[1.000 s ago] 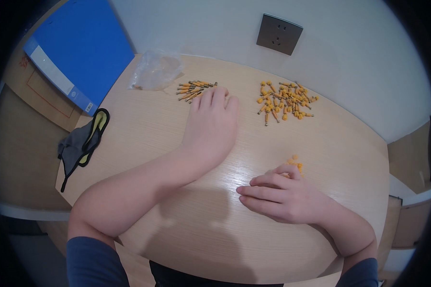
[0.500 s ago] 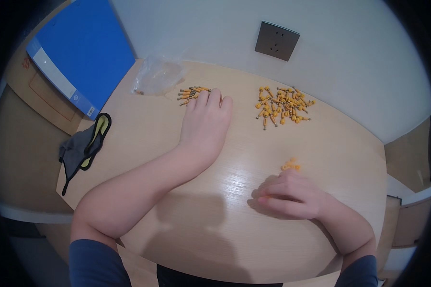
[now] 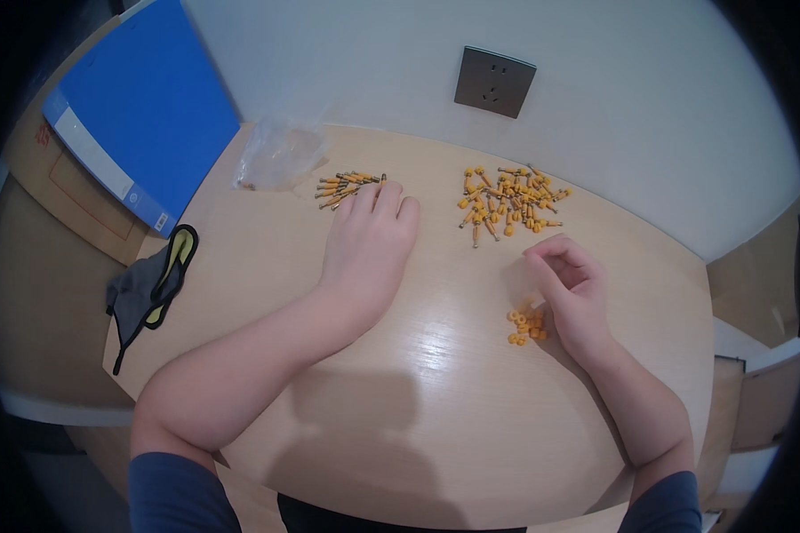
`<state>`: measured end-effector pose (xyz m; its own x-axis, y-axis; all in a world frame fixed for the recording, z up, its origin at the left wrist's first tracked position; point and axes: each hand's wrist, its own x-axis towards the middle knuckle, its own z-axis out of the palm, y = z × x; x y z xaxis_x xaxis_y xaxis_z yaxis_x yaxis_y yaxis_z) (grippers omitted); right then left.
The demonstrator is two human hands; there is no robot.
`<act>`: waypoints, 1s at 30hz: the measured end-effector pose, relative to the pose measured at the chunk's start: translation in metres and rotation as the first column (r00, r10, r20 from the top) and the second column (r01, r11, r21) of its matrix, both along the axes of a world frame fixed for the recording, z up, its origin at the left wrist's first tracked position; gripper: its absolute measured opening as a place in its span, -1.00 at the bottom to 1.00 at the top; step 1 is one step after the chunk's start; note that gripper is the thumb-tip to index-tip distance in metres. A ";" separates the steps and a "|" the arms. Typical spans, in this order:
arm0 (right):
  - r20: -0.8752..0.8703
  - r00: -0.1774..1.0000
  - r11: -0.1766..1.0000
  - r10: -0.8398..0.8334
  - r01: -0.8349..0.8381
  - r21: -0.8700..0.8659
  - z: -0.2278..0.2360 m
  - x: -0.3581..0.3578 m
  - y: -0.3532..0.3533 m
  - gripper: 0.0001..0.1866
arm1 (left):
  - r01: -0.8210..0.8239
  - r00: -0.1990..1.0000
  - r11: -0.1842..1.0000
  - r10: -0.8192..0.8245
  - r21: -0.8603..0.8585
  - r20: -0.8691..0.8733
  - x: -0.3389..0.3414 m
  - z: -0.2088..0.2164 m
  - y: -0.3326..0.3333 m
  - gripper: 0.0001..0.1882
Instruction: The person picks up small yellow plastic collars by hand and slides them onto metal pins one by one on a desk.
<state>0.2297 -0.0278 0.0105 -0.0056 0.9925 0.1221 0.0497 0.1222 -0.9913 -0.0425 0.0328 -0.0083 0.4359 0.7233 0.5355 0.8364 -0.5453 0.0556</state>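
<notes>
My left hand (image 3: 371,244) reaches to the far left, fingers curled down at a row of screws with yellow sleeves (image 3: 340,185). A metal screw end stands up just beyond its fingertips, seemingly in the grip. My right hand (image 3: 576,289) is raised on the right with thumb and forefinger brought together; whatever may lie between the tips is not visible. Beside its wrist sits a small heap of yellow plastic rings (image 3: 522,338). Farther back, a loose pile of yellow-sleeved screws (image 3: 516,200), several with yellow ring-like caps, spreads out.
A crumpled clear plastic bag (image 3: 280,158) lies at the back left. A blue folder (image 3: 142,107) leans at the left, near a grey pouch with black trim (image 3: 142,284). Behind the wooden table (image 3: 373,426) rises a wall with a dark socket panel (image 3: 495,82).
My right hand has lifted away from the ring heap and moved farther back, toward the screw pile, uncovering the rings. My left hand has stayed near its row of screws.
</notes>
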 end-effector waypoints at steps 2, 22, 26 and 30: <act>0.002 1.000 1.000 0.007 -0.007 0.011 -0.002 0.001 0.001 -0.95 | -0.031 0.999 0.998 0.033 0.050 -0.038 0.003 0.002 -0.006 -0.67; 0.006 1.000 0.999 0.022 -0.022 -0.023 -0.002 0.000 0.000 -0.96 | 0.439 0.889 0.875 -0.391 -0.203 0.238 0.013 0.009 -0.026 -0.68; -0.004 1.000 0.999 0.014 -0.014 -0.028 -0.003 0.000 0.000 -0.97 | 0.473 0.868 0.851 -0.408 -0.226 0.283 0.014 0.003 -0.023 -0.68; -0.005 1.000 0.998 0.011 -0.011 -0.055 -0.003 0.001 0.001 -0.96 | 0.430 0.818 0.846 -0.217 -0.315 0.532 0.016 0.011 -0.022 -0.62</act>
<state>0.2310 -0.0271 0.0079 -0.0160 0.9976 0.0672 0.0439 0.0678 -0.9967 -0.0260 0.0106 0.0022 0.4627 0.7779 0.4253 0.4288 -0.6162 0.6606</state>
